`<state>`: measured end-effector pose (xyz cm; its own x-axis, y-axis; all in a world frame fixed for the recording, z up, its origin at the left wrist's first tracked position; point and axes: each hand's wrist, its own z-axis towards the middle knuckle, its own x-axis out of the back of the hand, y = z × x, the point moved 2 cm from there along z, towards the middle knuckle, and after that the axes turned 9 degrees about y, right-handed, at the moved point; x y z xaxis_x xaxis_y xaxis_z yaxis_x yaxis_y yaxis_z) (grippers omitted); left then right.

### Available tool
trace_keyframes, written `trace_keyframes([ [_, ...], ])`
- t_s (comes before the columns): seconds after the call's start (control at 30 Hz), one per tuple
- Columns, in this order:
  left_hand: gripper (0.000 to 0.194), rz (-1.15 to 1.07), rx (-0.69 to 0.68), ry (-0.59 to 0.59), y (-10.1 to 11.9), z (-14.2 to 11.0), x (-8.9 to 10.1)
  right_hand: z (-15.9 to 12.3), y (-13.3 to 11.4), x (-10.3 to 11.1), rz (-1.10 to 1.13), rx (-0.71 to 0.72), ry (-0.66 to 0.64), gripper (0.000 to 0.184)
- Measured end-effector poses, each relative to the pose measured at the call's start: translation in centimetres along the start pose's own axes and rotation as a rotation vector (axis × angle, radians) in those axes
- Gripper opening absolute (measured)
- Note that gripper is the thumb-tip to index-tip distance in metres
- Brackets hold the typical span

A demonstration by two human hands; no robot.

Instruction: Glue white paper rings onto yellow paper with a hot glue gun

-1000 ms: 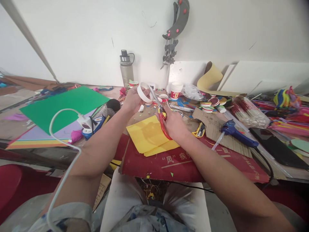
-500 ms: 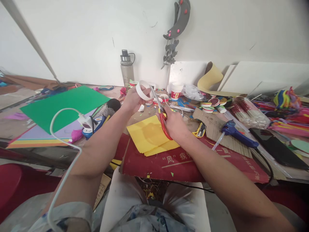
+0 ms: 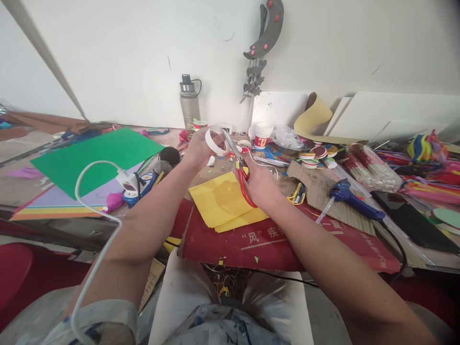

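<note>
My left hand (image 3: 197, 149) is closed around a white paper ring (image 3: 214, 139), held up above the table. My right hand (image 3: 259, 183) grips red-handled scissors (image 3: 240, 167). Their blades reach up to the ring's right edge and bite into it. Below both hands lie yellow paper sheets (image 3: 221, 201) on a red printed cardboard (image 3: 273, 242).
A green sheet (image 3: 93, 155) and stacked coloured paper lie left, with a white cable (image 3: 94, 225) looping over my left arm. A grey bottle (image 3: 188, 103) stands at the wall. A red-and-white paper cup (image 3: 262, 135), cut cup rims, a blue glue gun (image 3: 350, 196) and a black phone (image 3: 409, 218) crowd the right.
The ring has turned a little in my left hand and sits slightly lower. The scissors stay at its edge; both arms hold almost the same place.
</note>
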<state>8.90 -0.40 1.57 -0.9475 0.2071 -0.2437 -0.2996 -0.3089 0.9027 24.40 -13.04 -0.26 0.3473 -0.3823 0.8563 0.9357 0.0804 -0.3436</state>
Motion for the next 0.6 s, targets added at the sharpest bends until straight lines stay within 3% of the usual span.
trace_keyframes([
  [0.6,0.051,-0.004,0.09,-0.073,0.16,0.34,0.18,0.18,0.48,-0.71,0.02,0.046,0.051,0.042],
])
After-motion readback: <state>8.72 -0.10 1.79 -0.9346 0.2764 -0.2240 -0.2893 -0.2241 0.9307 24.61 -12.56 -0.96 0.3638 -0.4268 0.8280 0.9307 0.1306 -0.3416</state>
